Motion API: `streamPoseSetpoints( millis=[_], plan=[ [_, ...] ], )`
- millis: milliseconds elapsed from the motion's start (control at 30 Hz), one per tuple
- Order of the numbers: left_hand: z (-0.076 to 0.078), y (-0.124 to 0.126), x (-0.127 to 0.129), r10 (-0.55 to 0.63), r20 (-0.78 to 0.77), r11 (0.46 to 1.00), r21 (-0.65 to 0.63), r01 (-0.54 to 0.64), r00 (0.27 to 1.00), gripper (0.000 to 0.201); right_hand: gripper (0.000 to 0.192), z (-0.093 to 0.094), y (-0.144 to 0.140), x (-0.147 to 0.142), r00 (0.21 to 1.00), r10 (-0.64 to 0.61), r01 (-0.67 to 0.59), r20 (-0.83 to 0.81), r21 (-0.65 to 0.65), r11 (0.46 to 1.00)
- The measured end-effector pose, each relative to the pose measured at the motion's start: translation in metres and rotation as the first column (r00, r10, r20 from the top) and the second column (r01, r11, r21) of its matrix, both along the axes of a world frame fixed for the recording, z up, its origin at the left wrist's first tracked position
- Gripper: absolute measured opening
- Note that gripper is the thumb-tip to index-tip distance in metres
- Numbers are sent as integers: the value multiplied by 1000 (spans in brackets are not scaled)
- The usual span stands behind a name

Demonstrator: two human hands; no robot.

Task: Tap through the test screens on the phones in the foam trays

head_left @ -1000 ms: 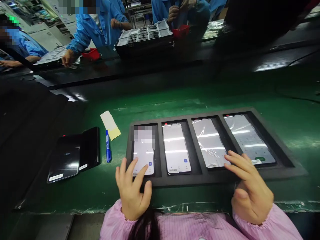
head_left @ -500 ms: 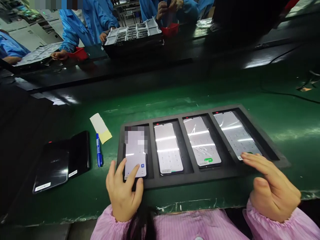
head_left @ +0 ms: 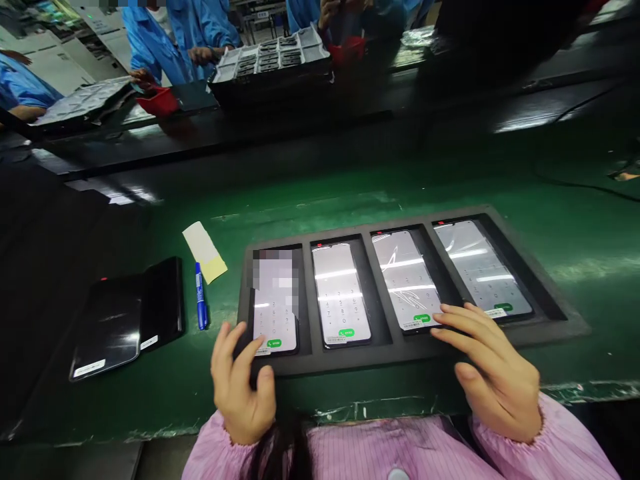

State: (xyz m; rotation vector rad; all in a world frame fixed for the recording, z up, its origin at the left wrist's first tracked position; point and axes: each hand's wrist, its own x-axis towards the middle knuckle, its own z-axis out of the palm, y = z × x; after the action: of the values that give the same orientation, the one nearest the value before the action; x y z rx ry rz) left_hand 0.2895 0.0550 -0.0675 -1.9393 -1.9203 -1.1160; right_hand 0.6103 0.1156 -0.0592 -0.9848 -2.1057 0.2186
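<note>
A dark foam tray [head_left: 350,359] lies on the green table, with one lit smartphone in each compartment. My left hand [head_left: 243,387] is open at the lower left corner of the leftmost phone [head_left: 273,293]; a fingertip is at its screen, which shows a dial pad. Beside it, the second phone [head_left: 343,280] shows a dial pad with a green call button. Fingers apart, my right hand [head_left: 493,373] is by the lower right corner of the third phone [head_left: 405,267], which has white scribbled lines on its screen. The rightmost phone [head_left: 483,267] lies just beyond that hand.
Two dark phones [head_left: 107,327] lie overlapping at the left, near a blue marker [head_left: 201,297] and a paper slip [head_left: 204,250]. Across the bench, people in blue sleeves [head_left: 210,33] sit by a white divided tray [head_left: 273,57] and a red bin [head_left: 159,101]. A cable runs at right.
My right hand has moved left from the rightmost phone towards the third. The leftmost screen has switched to a dial pad, and my left hand has drawn back slightly. The second phone's green button now shows.
</note>
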Motion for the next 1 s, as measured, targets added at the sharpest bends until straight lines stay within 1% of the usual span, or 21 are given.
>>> streamPoseSetpoints(
  millis=[33,67,100,167,233,300,367,467,500,533,633,667,700,767,867,900,933,1000],
  plan=[
    [0,0,-1,53,44,998,24,-54,998,26,25,-1,0,-2,999,-4,4,48,-8,1000],
    [-1,0,-1,115,73,993,20,-116,991,25,24,-1,-1,-4,996,-17,19,93,-19,1000],
    [0,0,-2,174,91,985,-13,-174,981,26,24,-1,-1,-7,991,-41,45,131,-28,999],
    [1,1,-3,260,110,960,-137,-245,959,32,27,-1,0,-15,973,-118,128,197,-40,991],
    [2,2,-3,300,125,931,-253,-261,946,38,32,1,1,-20,935,-195,221,297,-57,974],
    [3,3,-5,314,139,910,-325,-257,939,43,35,2,2,-20,889,-227,279,397,-77,957],
    [2,3,-7,333,168,898,-357,-258,928,45,36,3,3,-17,864,-288,344,412,-67,937],
    [-1,4,-8,360,213,891,-366,-267,908,47,37,2,4,-11,822,-437,477,367,-22,879],
    [-2,4,-8,366,219,891,-364,-273,904,48,38,2,4,-11,816,-451,491,362,-20,871],
    [-2,5,-7,374,219,888,-366,-279,901,48,39,2,3,-13,824,-432,474,366,-27,880],
    [0,6,-4,385,203,879,-378,-291,900,48,42,4,2,-21,872,-289,341,396,-66,938],
    [2,6,-4,389,198,875,-384,-293,900,48,42,4,2,-24,877,-255,310,407,-75,948],
    [2,6,-3,392,194,872,-390,-296,899,48,41,5,2,-25,879,-246,300,408,-73,951],
    [3,6,-3,396,189,868,-396,-299,899,48,39,4,3,-24,869,-319,362,379,-46,931],
    [2,6,-5,385,179,870,-399,-291,905,47,39,2,5,-17,817,-468,504,337,-22,864],
    [2,6,-5,380,175,871,-398,-287,908,47,39,1,6,-15,808,-484,521,335,-25,853],
    [1,6,-6,378,172,871,-399,-286,910,46,40,1,7,-14,811,-479,518,336,-33,855],
    [1,6,-6,374,168,873,-396,-286,912,46,43,1,8,-15,828,-443,487,343,-49,872]
  ],
)
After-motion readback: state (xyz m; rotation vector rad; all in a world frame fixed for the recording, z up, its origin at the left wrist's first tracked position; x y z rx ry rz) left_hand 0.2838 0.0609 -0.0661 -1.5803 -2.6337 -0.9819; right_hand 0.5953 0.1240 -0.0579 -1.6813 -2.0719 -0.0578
